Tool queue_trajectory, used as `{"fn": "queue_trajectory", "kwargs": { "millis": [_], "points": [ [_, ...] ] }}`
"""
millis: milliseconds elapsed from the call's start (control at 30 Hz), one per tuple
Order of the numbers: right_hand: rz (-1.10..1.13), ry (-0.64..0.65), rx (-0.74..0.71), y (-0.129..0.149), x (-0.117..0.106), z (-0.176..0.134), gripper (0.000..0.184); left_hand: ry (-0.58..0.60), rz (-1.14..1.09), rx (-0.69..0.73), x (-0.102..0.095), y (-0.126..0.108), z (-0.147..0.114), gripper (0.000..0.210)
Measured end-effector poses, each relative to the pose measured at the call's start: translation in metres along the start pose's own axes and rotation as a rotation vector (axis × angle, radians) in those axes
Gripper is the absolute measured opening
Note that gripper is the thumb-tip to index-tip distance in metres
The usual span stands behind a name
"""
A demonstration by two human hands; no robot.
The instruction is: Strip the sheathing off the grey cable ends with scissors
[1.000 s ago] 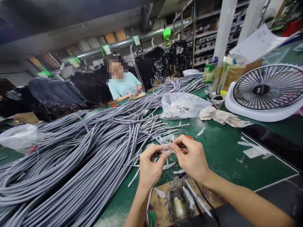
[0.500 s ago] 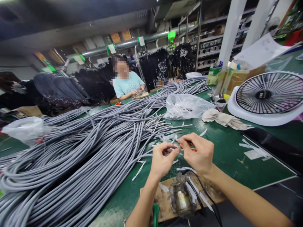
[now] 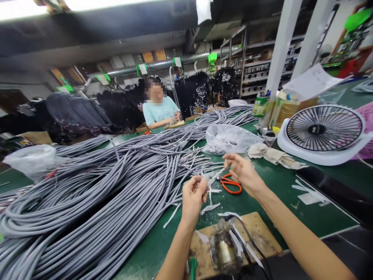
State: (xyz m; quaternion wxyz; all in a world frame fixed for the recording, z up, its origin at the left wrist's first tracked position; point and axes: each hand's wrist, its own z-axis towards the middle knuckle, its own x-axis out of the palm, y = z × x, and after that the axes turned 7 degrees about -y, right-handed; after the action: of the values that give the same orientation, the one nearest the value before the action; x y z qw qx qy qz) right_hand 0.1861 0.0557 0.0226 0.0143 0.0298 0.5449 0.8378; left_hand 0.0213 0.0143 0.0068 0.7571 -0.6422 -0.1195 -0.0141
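My left hand (image 3: 194, 196) is closed in a pinch beside the loose ends of the grey cables (image 3: 136, 171); one cable appears to run into it, though the fingers hide its end. A thin whitish strip (image 3: 216, 177) stretches from there up to my right hand (image 3: 243, 173). That hand's thumb and forefinger meet at the strip's far end, with the other fingers loosely bent. Just below it on the green table lie scissors with orange handles (image 3: 231, 185). White scraps (image 3: 210, 208) are scattered under both hands.
A wooden board (image 3: 264, 237) carrying a metal device (image 3: 225, 249) with black cords sits in front of me. To the right are a white fan (image 3: 317, 155), a cloth glove (image 3: 274, 155) and a black tray (image 3: 329, 190). A plastic bag (image 3: 230, 138) lies behind; a person (image 3: 161, 111) sits opposite.
My hands were close together; the right has moved up and away from the left, with the strip now showing between them. The orange-handled scissors have come into fuller view. The camera has tilted upward slightly.
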Motion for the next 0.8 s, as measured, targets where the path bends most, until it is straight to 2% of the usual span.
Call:
{"fn": "queue_trajectory", "kwargs": {
  "millis": [67,100,167,400,533,800],
  "points": [
    [0.122,0.24,0.13,0.002,0.015,-0.011,0.055,-0.023,-0.017,0.018,0.0,-0.001,0.0,0.028],
    [0.151,0.307,0.184,0.002,0.021,-0.016,0.058,-0.032,-0.004,0.03,0.0,-0.001,-0.002,0.028],
    [0.204,0.336,0.265,0.002,0.03,-0.025,0.06,-0.047,0.037,0.059,0.002,-0.001,-0.005,0.028],
    [0.388,0.12,0.378,0.004,0.04,-0.031,0.05,-0.01,0.114,0.107,0.004,0.001,-0.008,0.026],
    [0.41,0.077,0.413,0.008,0.036,-0.029,0.049,0.015,0.116,0.093,0.004,0.002,-0.009,0.026],
    [0.32,-0.025,0.258,0.001,0.037,-0.03,0.037,-0.071,-0.163,-0.069,0.01,0.005,-0.005,0.035]
  ]
}}
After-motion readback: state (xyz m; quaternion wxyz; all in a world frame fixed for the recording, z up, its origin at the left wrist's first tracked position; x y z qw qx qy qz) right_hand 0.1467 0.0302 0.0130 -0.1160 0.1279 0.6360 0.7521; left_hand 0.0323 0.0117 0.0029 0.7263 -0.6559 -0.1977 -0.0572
